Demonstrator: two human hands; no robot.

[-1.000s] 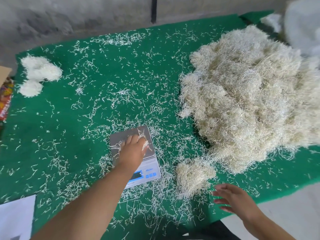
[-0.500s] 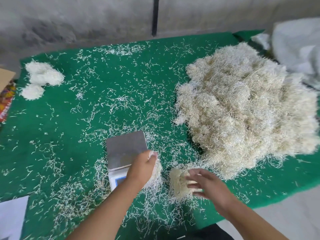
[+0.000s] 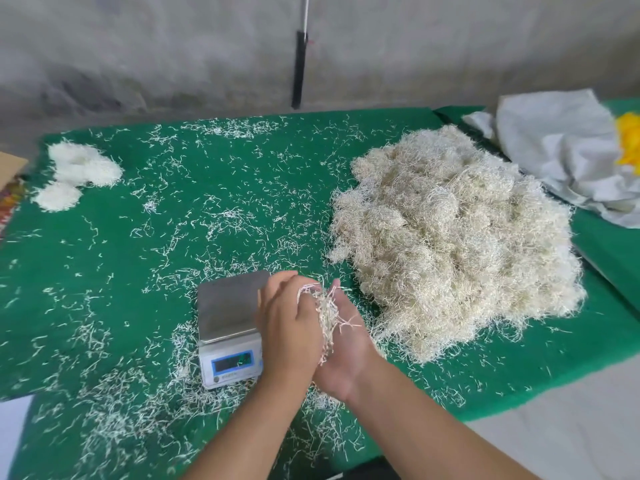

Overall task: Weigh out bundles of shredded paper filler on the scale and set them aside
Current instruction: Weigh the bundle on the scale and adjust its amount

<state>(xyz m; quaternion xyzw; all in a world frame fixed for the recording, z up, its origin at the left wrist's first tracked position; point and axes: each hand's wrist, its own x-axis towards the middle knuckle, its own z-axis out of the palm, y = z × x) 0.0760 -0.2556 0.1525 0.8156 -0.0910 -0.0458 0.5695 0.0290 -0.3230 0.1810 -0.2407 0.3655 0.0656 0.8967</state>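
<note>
Pressing: I see both hands brought together just right of the scale, a small bundle of shredded paper [image 3: 325, 315] squeezed between them.
Left hand: my left hand [image 3: 289, 327] is back-up toward the camera, fingers curled over the bundle from the left, forearm running in from the lower edge.
Right hand: my right hand [image 3: 346, 344] is palm turned up and inward, cupped under and against the bundle, fingers pointing away from me.
Grip: both hands are closed around the bundle; loose strands stick out above and below the palms.
Scale: the scale [image 3: 228, 327] sits just left of the hands, its steel plate bare, the display facing me but too blurred to read.
Big pile: the large heap of filler [image 3: 453, 237] lies right of the hands.
Set-aside bundles: white weighed bundles [image 3: 78, 173] sit at the far left of the green mat [image 3: 104, 271].
</note>
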